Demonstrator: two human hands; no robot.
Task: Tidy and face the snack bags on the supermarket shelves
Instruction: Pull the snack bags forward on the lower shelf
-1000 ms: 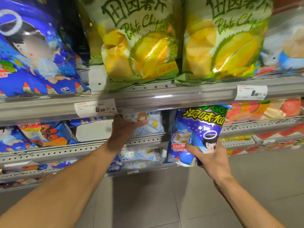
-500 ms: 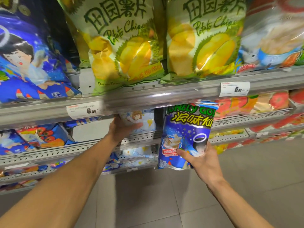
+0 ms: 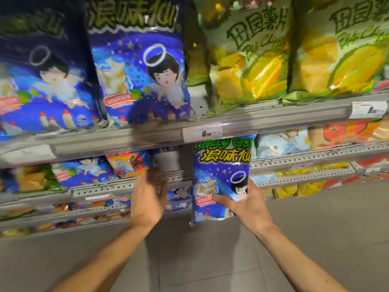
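- Head view: we see much of the picture smeared by motion blur. The two large dark-blue foil snack bags with a haloed cartoon figure [image 3: 139,66] on the upper grey metal shelf [image 3: 273,114] are soft-edged, and the leftmost is cut off by the frame.
- The white price label [image 3: 202,133] on that shelf's front edge reads 6.50; the second label [image 3: 368,109] near its right end is too blurred for us to read.
- The lower shelves at the left hold small bags we cannot make out.
- Our left hand [image 3: 149,199] is blurred, its fingers loosely spread and upright in front of the middle shelf's front edge, holding nothing that we can see.
- Our right hand [image 3: 246,204] grips the small blue glossy snack bag printed "LONELY GOD" in green [image 3: 221,171] by its lower right part, thumb across the front and fingers behind.
- The bag stands upright and faces us, its top just under the upper shelf's front edge below the price label, in front of the shelves.
- Two yellow-green durian potato-chip bags [image 3: 252,66] stand at the right of the upper shelf.
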